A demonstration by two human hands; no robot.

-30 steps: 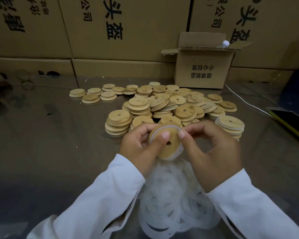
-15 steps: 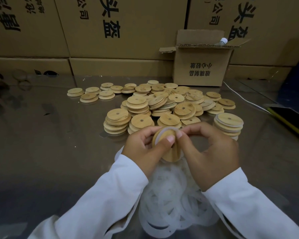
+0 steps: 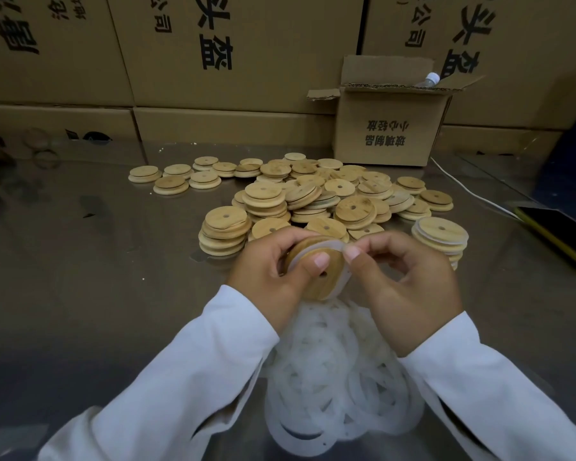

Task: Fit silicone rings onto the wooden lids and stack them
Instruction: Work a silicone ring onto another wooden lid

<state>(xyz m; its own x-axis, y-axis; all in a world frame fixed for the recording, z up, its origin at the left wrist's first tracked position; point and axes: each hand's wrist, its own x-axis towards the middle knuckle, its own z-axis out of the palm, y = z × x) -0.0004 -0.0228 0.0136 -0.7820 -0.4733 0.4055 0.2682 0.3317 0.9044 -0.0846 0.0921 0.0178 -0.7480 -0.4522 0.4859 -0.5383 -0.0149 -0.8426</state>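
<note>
Rings [image 3: 340, 377], floppy translucent white loops, lie heaped on the glossy table [image 3: 80, 277] nearest the person. Just above them the left hand [image 3: 273, 274] grips a lid [image 3: 326, 277], a flat bamboo disc with a small centre hole, thumb across its face. The right hand [image 3: 406, 287] pinches the ring [image 3: 313, 250] at the upper rim. Since a second ago the lid has tilted away from face-on and the ring has crept further round, so seating looks nearly done. Beyond, bare lids [image 3: 313, 197] lie in loose piles. A ringed stack [image 3: 441, 237] stands at right, well short of a cardboard box [image 3: 383, 128].
</note>
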